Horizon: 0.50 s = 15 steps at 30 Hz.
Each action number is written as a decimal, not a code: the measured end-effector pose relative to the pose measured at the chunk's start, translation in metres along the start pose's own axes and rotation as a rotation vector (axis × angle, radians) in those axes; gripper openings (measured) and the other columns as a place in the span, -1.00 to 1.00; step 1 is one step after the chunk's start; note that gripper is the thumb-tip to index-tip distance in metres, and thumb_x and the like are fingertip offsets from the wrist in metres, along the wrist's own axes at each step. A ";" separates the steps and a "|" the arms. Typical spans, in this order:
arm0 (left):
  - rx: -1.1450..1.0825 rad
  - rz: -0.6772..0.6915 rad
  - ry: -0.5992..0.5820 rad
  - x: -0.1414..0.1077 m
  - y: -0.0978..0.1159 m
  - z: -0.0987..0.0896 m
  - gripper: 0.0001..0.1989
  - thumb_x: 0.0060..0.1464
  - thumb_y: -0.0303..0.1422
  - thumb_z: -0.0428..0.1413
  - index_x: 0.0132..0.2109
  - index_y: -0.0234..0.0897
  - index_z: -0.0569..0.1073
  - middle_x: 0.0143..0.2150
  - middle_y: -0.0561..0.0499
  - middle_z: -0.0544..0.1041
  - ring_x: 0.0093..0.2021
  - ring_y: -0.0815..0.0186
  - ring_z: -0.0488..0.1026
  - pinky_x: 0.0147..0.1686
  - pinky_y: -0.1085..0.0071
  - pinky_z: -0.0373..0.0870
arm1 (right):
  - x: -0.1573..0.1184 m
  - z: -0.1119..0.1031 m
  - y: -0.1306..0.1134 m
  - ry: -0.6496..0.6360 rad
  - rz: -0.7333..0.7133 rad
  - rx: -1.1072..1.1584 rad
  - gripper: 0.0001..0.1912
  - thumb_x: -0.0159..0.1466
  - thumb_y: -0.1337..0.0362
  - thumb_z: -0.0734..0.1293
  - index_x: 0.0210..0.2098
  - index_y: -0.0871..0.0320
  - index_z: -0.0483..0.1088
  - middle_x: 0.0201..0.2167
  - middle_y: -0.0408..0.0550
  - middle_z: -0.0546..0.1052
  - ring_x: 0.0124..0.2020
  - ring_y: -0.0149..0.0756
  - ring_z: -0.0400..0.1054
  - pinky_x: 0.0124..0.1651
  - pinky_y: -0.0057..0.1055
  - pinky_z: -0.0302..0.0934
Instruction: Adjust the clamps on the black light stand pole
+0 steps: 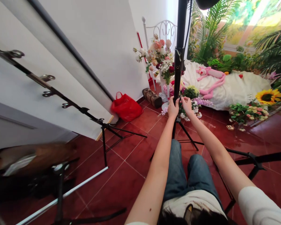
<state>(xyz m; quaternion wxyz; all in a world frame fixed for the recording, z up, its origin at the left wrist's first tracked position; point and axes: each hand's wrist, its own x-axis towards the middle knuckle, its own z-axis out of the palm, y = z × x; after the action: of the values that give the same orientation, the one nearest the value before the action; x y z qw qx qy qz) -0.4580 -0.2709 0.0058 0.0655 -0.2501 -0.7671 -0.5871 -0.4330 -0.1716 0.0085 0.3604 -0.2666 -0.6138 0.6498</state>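
A black tripod stand [178, 68] rises upright in front of me, its spread legs on the floor. Low on its pole, my left hand [173, 107] is closed, with thumb and fingers around the shaft. Right beside it, my right hand [186, 104] is closed in a pinch at the pole's right side; the small part between its fingertips is too hidden to make out. White and purple flowers [196, 109] lie just behind my hands. Part of a black fixture [206, 2] shows at the top edge, near the pole and a hanging cable.
Another black stand [104, 125] and a red bag [126, 107] are at left, with a white pole [63, 196] on the floor. Black stand legs [253, 161] extend at right. Behind are a cloth-covered platform [243, 87], a pink plush toy [213, 73] and a sunflower [268, 96].
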 end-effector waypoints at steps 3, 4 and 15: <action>-0.003 -0.024 -0.015 0.000 0.004 -0.003 -0.64 0.33 -0.15 -0.04 0.16 -0.20 0.33 0.14 -0.18 0.53 0.13 0.14 0.50 0.12 0.25 0.39 | -0.045 -0.029 0.016 -0.150 0.060 0.056 -0.53 0.10 -0.04 0.46 -0.20 0.11 0.29 -0.48 -0.25 0.53 -0.59 -0.50 0.33 -0.47 -0.52 0.25; 0.000 -0.032 -0.022 0.000 0.005 -0.004 -0.64 0.33 -0.15 -0.04 0.16 -0.19 0.32 0.13 -0.17 0.53 0.13 0.14 0.51 0.12 0.25 0.39 | -0.062 -0.042 0.022 -0.202 0.091 0.072 -0.49 0.06 -0.07 0.48 -0.18 0.12 0.30 -0.48 -0.23 0.55 -0.60 -0.49 0.35 -0.47 -0.51 0.27; 0.219 -0.150 -0.009 -0.014 0.033 -0.008 -0.52 0.35 -0.11 -0.12 0.29 -0.18 0.28 0.23 -0.20 0.47 0.20 0.05 0.45 0.14 0.22 0.36 | -0.192 -0.224 0.044 -0.039 0.281 0.083 -0.36 -0.11 -0.08 0.58 -0.16 0.15 0.42 -0.40 -0.08 0.64 -0.49 -0.36 0.54 -0.34 -0.44 0.45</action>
<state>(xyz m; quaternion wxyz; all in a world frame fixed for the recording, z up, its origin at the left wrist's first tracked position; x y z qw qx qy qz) -0.4325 -0.2768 0.0317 0.0448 -0.1861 -0.8434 -0.5021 -0.1475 -0.1881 -0.0766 0.2646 -0.3223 -0.5498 0.7238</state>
